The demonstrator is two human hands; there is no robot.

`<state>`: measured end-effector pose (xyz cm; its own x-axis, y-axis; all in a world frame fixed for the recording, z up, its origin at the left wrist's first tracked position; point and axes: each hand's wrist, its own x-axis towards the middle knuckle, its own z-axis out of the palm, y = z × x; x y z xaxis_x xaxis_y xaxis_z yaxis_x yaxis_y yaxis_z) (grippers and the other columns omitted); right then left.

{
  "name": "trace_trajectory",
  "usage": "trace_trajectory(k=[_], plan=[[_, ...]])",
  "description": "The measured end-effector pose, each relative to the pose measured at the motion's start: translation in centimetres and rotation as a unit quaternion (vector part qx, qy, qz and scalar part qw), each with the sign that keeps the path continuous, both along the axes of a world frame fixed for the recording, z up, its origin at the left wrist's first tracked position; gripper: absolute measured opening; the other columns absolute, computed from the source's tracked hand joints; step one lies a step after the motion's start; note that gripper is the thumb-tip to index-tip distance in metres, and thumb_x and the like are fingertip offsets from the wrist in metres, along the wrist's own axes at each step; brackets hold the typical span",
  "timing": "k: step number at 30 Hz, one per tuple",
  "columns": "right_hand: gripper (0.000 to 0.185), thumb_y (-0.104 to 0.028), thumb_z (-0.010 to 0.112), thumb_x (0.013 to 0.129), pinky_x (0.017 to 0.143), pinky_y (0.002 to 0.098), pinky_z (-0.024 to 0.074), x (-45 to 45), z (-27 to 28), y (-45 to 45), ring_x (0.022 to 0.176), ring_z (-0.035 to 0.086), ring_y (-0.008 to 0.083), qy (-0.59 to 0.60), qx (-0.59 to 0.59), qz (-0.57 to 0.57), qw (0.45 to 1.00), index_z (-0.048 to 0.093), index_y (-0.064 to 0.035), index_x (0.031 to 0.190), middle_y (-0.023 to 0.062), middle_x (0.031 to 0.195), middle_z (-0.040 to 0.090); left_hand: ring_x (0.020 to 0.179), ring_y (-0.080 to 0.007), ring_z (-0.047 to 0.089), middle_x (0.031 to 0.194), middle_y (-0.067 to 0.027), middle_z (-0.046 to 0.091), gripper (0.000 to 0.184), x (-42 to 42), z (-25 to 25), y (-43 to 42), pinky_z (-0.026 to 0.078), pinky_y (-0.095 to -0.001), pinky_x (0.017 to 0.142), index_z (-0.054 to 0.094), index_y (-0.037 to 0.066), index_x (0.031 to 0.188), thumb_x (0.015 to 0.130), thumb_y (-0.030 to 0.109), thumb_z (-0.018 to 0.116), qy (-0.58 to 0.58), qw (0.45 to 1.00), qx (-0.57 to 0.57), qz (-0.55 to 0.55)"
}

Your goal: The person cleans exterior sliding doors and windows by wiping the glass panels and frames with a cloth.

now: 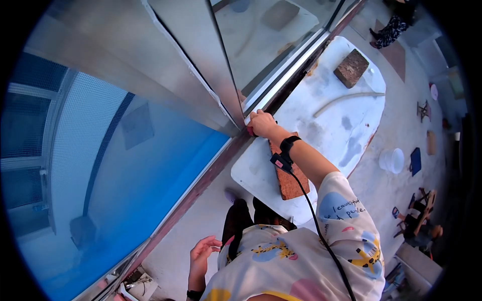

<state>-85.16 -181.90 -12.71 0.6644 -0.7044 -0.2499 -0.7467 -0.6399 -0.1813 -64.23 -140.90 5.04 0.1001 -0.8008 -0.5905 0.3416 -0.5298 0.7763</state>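
Note:
My right hand (262, 123) is closed at the lower corner of the metal window frame (234, 111), its fingers curled against the sill. A small dark-red thing (250, 131) shows under that hand; its kind is not clear. Below my right forearm, a reddish brick (291, 175) lies on the white slab table (326, 133). On the right wrist is a black band with a small device (282, 161) and a cable. My left hand (205, 248) hangs low beside my body, away from the table, fingers loosely apart and holding nothing.
A darker brick (351, 68) and a pale curved hose (346, 102) lie farther along the slab. Glass panes (266, 40) border its left side. White buckets (391, 160) and a blue board (415, 161) stand on the floor. Other people (424, 231) are at the right.

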Motion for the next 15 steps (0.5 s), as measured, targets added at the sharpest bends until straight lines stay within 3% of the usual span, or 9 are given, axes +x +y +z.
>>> trace_trajectory(k=[2,6,7,8,9,11,12,14,15], plan=[[0.016,-0.021,0.06,0.077,0.076,0.0353,0.0506,-1.2,1.1,-0.8,0.098,0.056,0.0245,0.0,-0.002,-0.014,1.0,0.074,-0.0181,0.083,0.0029,0.101,0.062,0.099,-0.023,0.061,0.103,-0.0149,0.064,0.038,-0.3,-0.3,-0.1,0.049,-0.0356,0.083,0.054,-0.003,0.121,0.084,0.002,0.048,0.009,1.0,-0.006,0.003],[0.021,-0.02,0.06,0.075,0.074,0.036,0.0522,-4.9,6.9,1.9,0.085,0.063,0.0275,-0.255,0.12,-0.165,0.945,0.071,-0.0102,0.089,0.0069,0.096,0.066,0.1,-0.0221,0.06,0.104,-0.0143,0.064,0.037,-0.4,-0.5,-0.8,0.048,-0.0347,0.085,0.054,-0.003,0.121,0.085,0.003,0.049,-0.002,0.999,-0.033,-0.031],[0.025,-0.021,0.057,0.078,0.073,0.0354,0.0519,-5.8,8.6,3.0,0.083,0.063,0.0278,-0.42,0.307,-0.269,0.81,0.068,-0.0065,0.096,0.0111,0.096,0.066,0.1,-0.0221,0.06,0.104,-0.0143,0.064,0.037,-0.4,-0.6,-1.9,0.048,-0.0347,0.085,0.054,-0.003,0.121,0.085,0.003,0.049,-0.002,0.999,-0.033,-0.031],[0.03,-0.022,0.053,0.082,0.072,0.0349,0.0515,-6.3,9.7,4.7,0.08,0.063,0.028,-0.553,0.461,-0.343,0.603,0.064,-0.0028,0.103,0.0153,0.096,0.065,0.103,-0.0216,0.059,0.107,-0.014,0.063,0.038,-0.4,-0.7,-2.9,0.047,-0.0343,0.087,0.054,-0.002,0.122,0.085,0.005,0.051,0.0,0.997,-0.054,-0.059],[0.03,-0.022,0.053,0.082,0.072,0.0349,0.0515,-7.5,10.2,7.2,0.08,0.063,0.028,-0.562,0.443,-0.346,0.607,0.064,-0.0028,0.103,0.0153,0.096,0.065,0.105,-0.0212,0.058,0.109,-0.0137,0.063,0.038,-0.4,-1.2,-3.7,0.046,-0.0338,0.089,0.053,-0.002,0.124,0.086,0.006,0.053,0.009,0.992,-0.08,-0.099],[0.04,-0.029,0.045,0.089,0.068,0.0346,0.0519,-7.7,10.9,11.5,0.074,0.063,0.0276,-0.692,0.583,-0.305,0.297,0.058,0.0056,0.105,0.0189,0.09,0.063,0.11,-0.0219,0.056,0.116,-0.0143,0.059,0.043,-0.9,-1.8,-4.8,0.044,-0.0345,0.092,0.049,-0.001,0.128,0.087,0.01,0.056,0.009,0.986,-0.108,-0.123],[0.042,-0.032,0.039,0.092,0.067,0.0352,0.052,-7.5,11.8,13.9,0.073,0.063,0.0294,-0.705,0.551,-0.34,0.288,0.059,0.0046,0.101,0.0194,0.087,0.063,0.115,-0.0226,0.053,0.123,-0.0148,0.056,0.049,-1.3,-2.3,-5.6,0.042,-0.0351,0.095,0.045,0.0,0.133,0.088,0.014,0.058,0.01,0.979,-0.134,-0.152],[0.047,-0.034,0.036,0.093,0.076,0.0394,0.0533,-7.3,13.1,18.4,0.087,0.063,0.0304,-0.715,0.529,-0.396,0.229,0.052,0.0012,0.12,0.0174,0.107,0.062,0.119,-0.0236,0.049,0.13,-0.0152,0.05,0.057,-3.8,-2.8,-7.6,0.04,-0.0363,0.097,0.038,0.001,0.137,0.088,0.019,0.06,0.011,0.968,-0.172,-0.183],[0.047,-0.033,0.035,0.095,0.087,0.0438,0.0505,-8.4,11.8,20.6,0.101,0.06,0.0306,-0.733,0.612,-0.237,0.179,0.047,-0.0019,0.128,0.0155,0.118,0.059,0.123,-0.0246,0.046,0.137,-0.0157,0.044,0.067,-5.1,-3.0,-8.0,0.038,-0.0375,0.099,0.03,0.002,0.142,0.088,0.023,0.062,0.0,0.959,-0.207,-0.194]])
